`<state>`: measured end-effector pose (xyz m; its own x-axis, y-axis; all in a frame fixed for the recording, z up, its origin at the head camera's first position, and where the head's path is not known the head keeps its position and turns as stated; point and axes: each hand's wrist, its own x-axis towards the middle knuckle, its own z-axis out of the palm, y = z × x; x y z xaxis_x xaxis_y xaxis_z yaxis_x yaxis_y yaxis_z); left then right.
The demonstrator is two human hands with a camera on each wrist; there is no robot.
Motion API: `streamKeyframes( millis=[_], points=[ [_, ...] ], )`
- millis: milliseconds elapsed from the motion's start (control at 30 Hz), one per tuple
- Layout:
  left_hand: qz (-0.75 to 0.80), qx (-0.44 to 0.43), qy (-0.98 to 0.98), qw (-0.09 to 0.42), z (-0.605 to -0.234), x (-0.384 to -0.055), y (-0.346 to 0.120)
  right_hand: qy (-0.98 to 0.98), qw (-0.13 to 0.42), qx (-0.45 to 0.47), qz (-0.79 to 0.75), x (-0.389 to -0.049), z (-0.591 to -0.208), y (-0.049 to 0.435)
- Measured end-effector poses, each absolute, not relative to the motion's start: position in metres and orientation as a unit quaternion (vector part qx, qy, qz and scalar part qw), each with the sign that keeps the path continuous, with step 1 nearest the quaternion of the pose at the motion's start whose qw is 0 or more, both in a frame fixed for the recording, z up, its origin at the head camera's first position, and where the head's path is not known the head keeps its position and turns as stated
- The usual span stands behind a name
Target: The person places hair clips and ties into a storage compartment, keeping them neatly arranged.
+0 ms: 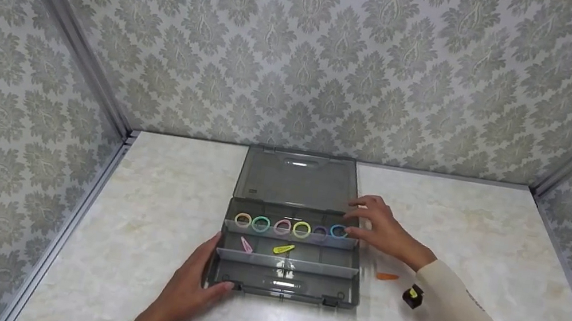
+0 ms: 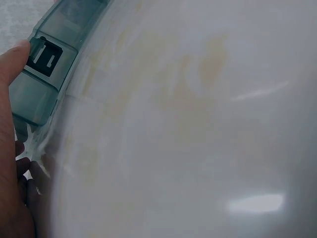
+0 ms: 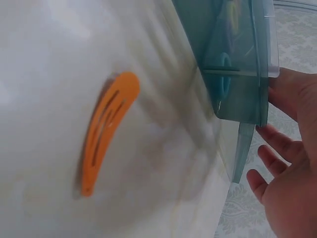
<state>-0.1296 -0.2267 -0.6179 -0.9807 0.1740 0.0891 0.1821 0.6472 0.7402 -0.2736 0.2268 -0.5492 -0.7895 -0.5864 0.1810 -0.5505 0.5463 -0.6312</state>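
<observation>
A smoky clear compartment box (image 1: 282, 293) stands with its lid (image 1: 297, 180) folded back. My left hand (image 1: 192, 284) holds its front left corner, thumb at the front edge by a latch (image 2: 45, 57), fingers along the left side. My right hand (image 1: 382, 229) reaches over the right wall of the back compartment, fingers spread. One fingertip is right at a blue hair tie (image 1: 338, 231). Several other hair ties, among them a yellow one (image 1: 302, 229) and a pink one (image 1: 282, 227), stand in that row. The middle compartment holds a pink snap clip (image 1: 246, 244) and a yellow snap clip (image 1: 283, 249).
An orange snap clip (image 3: 110, 131) lies on the table to the right of the box. Near it sits a small black piece (image 1: 412, 298) with a bit of yellow on top. Patterned wall panels (image 1: 307, 71) border the marbled table (image 1: 150, 207) behind and at both sides.
</observation>
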Motion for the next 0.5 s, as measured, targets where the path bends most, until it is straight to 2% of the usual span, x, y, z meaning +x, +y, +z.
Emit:
streamKeyframes(
  millis=[267, 500],
  points=[
    [-0.405, -0.099, -0.909, 0.004, -0.619, -0.13, -0.227, 0.87, 0.008, -0.285, -0.401, -0.252, -0.56, 0.256],
    [-0.399, -0.1, -0.912, 0.006, -0.619, -0.129, -0.227, 0.878, -0.052, -0.269, -0.393, -0.231, -0.567, 0.288]
  ],
)
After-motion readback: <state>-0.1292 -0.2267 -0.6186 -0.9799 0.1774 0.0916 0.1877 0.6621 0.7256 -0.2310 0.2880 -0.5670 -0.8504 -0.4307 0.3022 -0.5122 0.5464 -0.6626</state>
